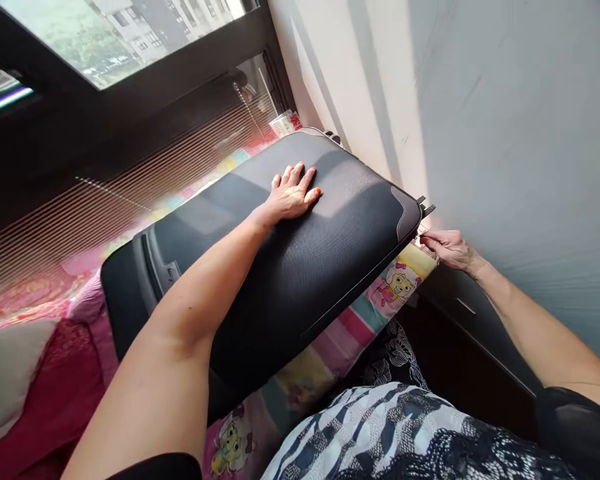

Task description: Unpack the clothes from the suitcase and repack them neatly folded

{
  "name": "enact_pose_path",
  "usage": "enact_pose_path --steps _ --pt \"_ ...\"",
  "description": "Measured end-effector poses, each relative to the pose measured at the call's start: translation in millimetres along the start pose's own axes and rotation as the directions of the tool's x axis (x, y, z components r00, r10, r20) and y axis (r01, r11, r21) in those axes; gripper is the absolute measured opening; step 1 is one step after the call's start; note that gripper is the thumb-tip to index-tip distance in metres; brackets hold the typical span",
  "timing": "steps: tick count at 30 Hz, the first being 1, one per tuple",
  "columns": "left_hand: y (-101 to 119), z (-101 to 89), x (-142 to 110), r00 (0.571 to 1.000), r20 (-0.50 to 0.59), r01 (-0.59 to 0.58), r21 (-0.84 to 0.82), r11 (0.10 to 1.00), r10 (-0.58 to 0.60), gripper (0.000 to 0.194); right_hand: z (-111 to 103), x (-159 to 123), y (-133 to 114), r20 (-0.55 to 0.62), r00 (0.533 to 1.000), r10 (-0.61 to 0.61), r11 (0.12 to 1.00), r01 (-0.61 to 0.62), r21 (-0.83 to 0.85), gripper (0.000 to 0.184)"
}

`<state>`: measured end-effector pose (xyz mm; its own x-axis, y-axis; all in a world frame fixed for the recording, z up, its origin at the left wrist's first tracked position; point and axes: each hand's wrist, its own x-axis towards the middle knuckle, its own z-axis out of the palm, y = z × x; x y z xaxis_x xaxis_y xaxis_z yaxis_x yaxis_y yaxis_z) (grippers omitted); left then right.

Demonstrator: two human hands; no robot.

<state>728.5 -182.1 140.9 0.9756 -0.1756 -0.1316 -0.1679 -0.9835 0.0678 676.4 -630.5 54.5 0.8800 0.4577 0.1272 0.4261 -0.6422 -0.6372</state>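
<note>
A large dark suitcase point(330, 247) lies flat on a colourful cartoon-print cover point(350, 327). My left hand point(293, 195) rests on its upper face, palm down with the fingers spread. At the suitcase's right corner, beside a grey corner patch point(405, 210), the fingers of my right hand point(450, 248) are pinched together at the zipped edge. They appear to hold a small zipper pull, mostly hidden by the fingertips. Two short dark tabs point(426, 208) stick out just above that hand.
Along the right runs a pale wall point(505, 133), close to the suitcase's end. A dark-framed window point(180, 93) and lowered blinds point(105, 193) are behind. Pink bedding point(87, 333) and a pale cushion point(15, 373) lie at left. A small red-and-white packet point(286, 124) sits beyond the far corner.
</note>
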Motion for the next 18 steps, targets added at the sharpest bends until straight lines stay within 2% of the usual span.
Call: enact_pose_path --steps 4,6,8,9,11,12,13,14,15,16,17,18 --pt "6.0 2.5 -49.0 0.997 0.014 -0.078 -0.036 0.996 0.078 0.078 26.6 -13.4 -15.3 -0.091 0.994 -0.06 0.997 0.064 0.045 0.035" --pt "8.0 1.3 -87.5 0.993 0.03 -0.111 -0.071 0.991 0.113 0.078 38.6 -18.0 -26.4 -0.136 0.988 -0.076 0.997 0.079 0.016 0.032" --pt "9.4 -0.6 -134.6 0.993 0.014 -0.113 -0.106 0.988 0.115 0.075 49.1 -22.7 -40.2 -0.191 0.98 -0.047 0.999 0.043 -0.027 0.028" --pt "10.4 -0.8 -161.5 0.995 -0.03 -0.102 -0.129 0.986 0.099 0.071 53.5 -25.0 -47.7 -0.221 0.975 -0.013 0.999 0.001 -0.051 0.027" --pt "15.9 3.5 -221.3 0.975 -0.222 -0.061 -0.207 0.977 0.014 0.057 59.9 -28.6 -62.2 -0.279 0.957 0.075 0.989 -0.106 -0.098 0.025" --pt "21.7 9.0 -253.2 0.931 -0.359 -0.037 -0.272 0.962 -0.066 0.049 61.8 -29.6 -68.5 -0.303 0.946 0.114 0.98 -0.156 -0.12 0.024" --pt "30.4 17.5 -285.2 0.85 -0.497 -0.017 -0.356 0.934 -0.174 0.042 62.9 -29.8 -73.8 -0.317 0.938 0.142 0.972 -0.193 -0.137 0.023" --pt "42.0 29.3 -316.3 0.732 -0.607 -0.005 -0.457 0.889 -0.308 0.038 63.1 -29.3 -77.9 -0.326 0.932 0.159 0.965 -0.217 -0.149 0.022" --pt "56.0 44.2 -345.1 0.596 -0.666 -0.012 -0.566 0.824 -0.449 0.038 62.7 -28.3 -80.8 -0.334 0.928 0.168 0.961 -0.23 -0.155 0.02" --pt "71.4 62.0 -370.6 0.457 -0.664 -0.03 -0.677 0.735 -0.592 0.042 62.0 -27.2 -82.8 -0.338 0.925 0.171 0.959 -0.234 -0.157 0.016" --pt "87.0 82.0 -392.1 0.352 -0.593 -0.053 -0.785 0.617 -0.724 0.046 61.6 -26.5 -84.4 -0.336 0.926 0.17 0.96 -0.233 -0.156 0.013" --pt "101.4 102.9 -409.0 0.315 -0.484 -0.081 -0.871 0.485 -0.817 0.048 61.9 -26.5 -86.5 -0.328 0.93 0.166 0.963 -0.224 -0.15 0.01"
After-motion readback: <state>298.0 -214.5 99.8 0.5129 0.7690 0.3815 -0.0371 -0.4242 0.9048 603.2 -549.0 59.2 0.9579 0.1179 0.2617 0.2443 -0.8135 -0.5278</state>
